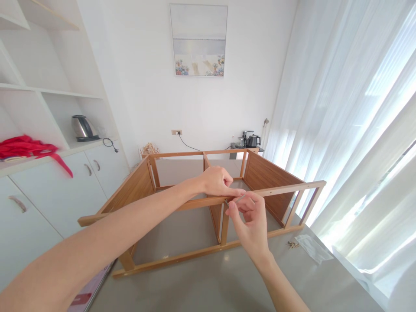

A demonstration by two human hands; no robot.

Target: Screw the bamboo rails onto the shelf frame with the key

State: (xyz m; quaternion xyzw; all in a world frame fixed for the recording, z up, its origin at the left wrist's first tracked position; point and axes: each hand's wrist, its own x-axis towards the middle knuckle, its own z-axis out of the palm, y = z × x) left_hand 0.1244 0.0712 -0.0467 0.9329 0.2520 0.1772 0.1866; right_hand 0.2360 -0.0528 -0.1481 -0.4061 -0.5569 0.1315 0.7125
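Wooden frame: we saw brown rails and posts around two open bays, spanning the picture's centre.
Panels: we counted three, at the frame's left, middle and right.
Thin metal rod: we found it slanting beside the upper front rail, just right of centre, partly hidden.

Looks like smooth, satin wood in the frame, with streaky grain on the panel; like shiny metal in the rod and the screws. Shows clear, crinkled plastic in the bag, a smooth, glossy tabletop, rumpled cloth, polished metal and plastic on the kettle, and thin, folded fabric in the curtain.
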